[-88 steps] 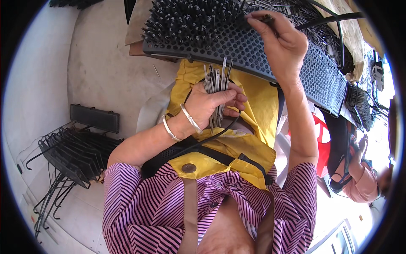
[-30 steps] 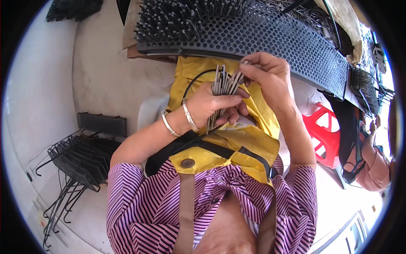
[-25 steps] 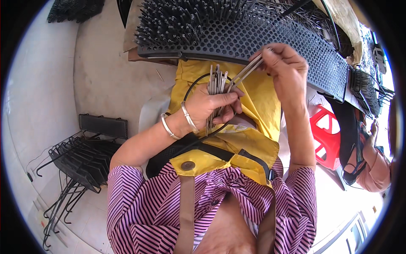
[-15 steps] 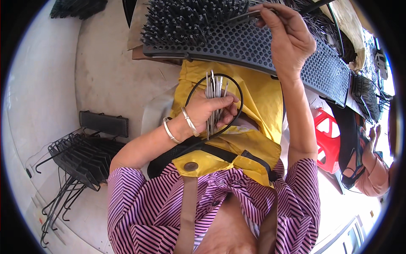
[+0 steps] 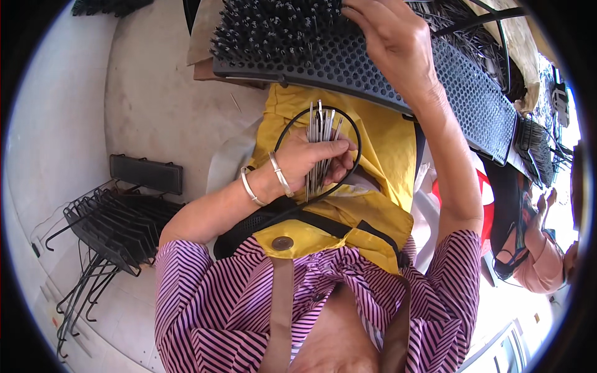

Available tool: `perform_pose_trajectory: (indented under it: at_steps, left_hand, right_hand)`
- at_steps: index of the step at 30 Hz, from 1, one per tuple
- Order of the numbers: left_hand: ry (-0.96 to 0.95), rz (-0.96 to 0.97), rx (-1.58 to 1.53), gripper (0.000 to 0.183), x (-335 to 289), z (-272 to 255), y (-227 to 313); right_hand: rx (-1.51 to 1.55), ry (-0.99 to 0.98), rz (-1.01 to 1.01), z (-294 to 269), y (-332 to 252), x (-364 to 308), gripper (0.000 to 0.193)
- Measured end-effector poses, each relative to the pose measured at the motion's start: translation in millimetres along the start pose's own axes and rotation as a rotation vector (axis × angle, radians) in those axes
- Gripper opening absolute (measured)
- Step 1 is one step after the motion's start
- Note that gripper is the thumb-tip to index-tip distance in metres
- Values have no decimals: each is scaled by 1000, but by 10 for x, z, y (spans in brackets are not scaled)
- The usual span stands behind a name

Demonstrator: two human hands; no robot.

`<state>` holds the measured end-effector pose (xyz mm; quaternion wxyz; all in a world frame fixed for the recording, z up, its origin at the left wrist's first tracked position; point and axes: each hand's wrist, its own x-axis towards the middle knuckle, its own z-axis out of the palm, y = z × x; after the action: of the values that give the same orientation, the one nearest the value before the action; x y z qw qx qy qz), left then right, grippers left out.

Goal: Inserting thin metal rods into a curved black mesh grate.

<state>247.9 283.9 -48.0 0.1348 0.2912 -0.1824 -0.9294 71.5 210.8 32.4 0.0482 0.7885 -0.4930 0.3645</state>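
Observation:
My left hand (image 5: 311, 158) is closed around a bundle of thin silvery metal strips (image 5: 319, 124), held upright in front of the yellow apron (image 5: 385, 143). A loop of black cord (image 5: 357, 140) circles that hand. Farther off, my right hand (image 5: 398, 43) reaches over a long black perforated tray (image 5: 367, 71), its fingers pinched together by the upper edge of the view. Whatever sits between those fingertips is hidden. Beside them, many slender dark pieces with shiny tips (image 5: 267, 34) stand packed in the holes at the tray's left part.
On the left, black racks with hooked wires (image 5: 118, 224) and a dark flat panel (image 5: 146, 174) stand on the floor. A red plastic stool (image 5: 487, 205) is partly behind my right arm. Another person's arm (image 5: 540, 248) shows at far right, near another dark bristly batch (image 5: 533, 146).
My right hand has moved left along the tray to the packed dark pieces; the thin metal strips seen in its fingers earlier are no longer visible. My left hand keeps its bundle almost in place.

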Motion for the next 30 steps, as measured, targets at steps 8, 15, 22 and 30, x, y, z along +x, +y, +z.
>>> perform_pose_trajectory:
  at_steps: [8,15,22,30]
  left_hand:
    - [-31,2,-13,15,-3,4,41]
    - [-150,77,-42,17,-19,-15,76]
    - [-224,-6,76,21,-52,84,131]
    - [-50,-62,-59,31,-38,-6,77]
  right_hand:
    - [63,211,-241,189,146,-74,20]
    - [588,-203,705,-123,-480,-756,23]
    - [1041,-354,1236,-173,-637,-860,16]
    - [813,59,1016,-261,-375,-903,15]
